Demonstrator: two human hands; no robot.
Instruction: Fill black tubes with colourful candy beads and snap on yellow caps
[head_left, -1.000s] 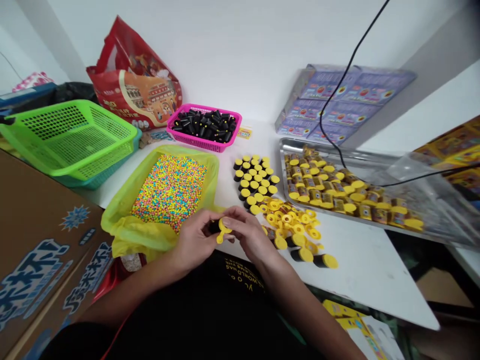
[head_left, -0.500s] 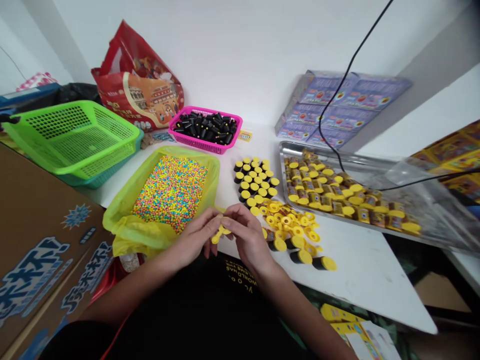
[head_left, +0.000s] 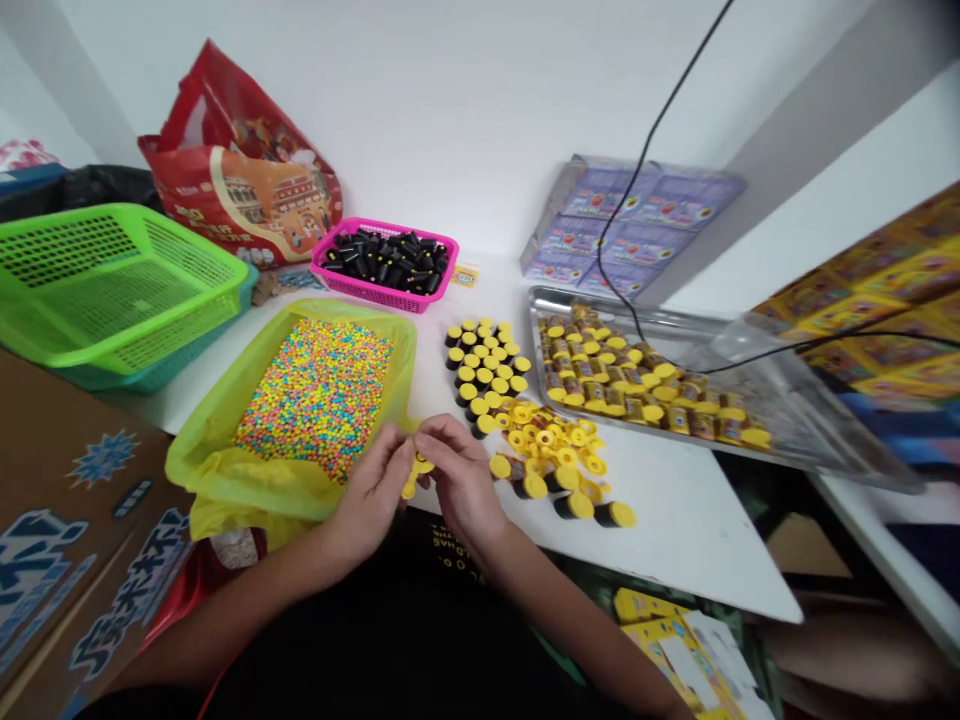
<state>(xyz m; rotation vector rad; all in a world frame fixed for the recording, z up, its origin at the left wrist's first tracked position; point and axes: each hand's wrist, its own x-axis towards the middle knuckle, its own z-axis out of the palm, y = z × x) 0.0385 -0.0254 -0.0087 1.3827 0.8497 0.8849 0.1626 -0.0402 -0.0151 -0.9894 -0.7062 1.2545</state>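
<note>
My left hand (head_left: 375, 492) and my right hand (head_left: 463, 478) meet in front of my body, fingers pinched around one small yellow plastic piece (head_left: 421, 465). Its narrow lower end points down between the thumbs; the fingers cover the rest. Left of the hands, a tray lined with a yellow bag (head_left: 401, 370) holds many small multicoloured balls (head_left: 315, 395). To the right lies a pile of loose yellow plastic rings (head_left: 551, 435). Black cups with yellow lids (head_left: 486, 362) stand grouped behind that pile, and several more (head_left: 574, 504) sit in front of it.
Farther back is a pink basket (head_left: 375, 292) of black cylinders. A metal tray (head_left: 757, 340) of wrapped yellow-capped pieces lies right, crossed by a black cable (head_left: 637, 165). Green baskets (head_left: 135, 335) and cardboard boxes (head_left: 64, 480) flank the left. A person's blurred bare limb (head_left: 855, 640) shows lower right.
My view has turned right, so the table's contents sit farther left. Both hands still grip the yellow piece, which now hangs more steeply between the thumbs.
</note>
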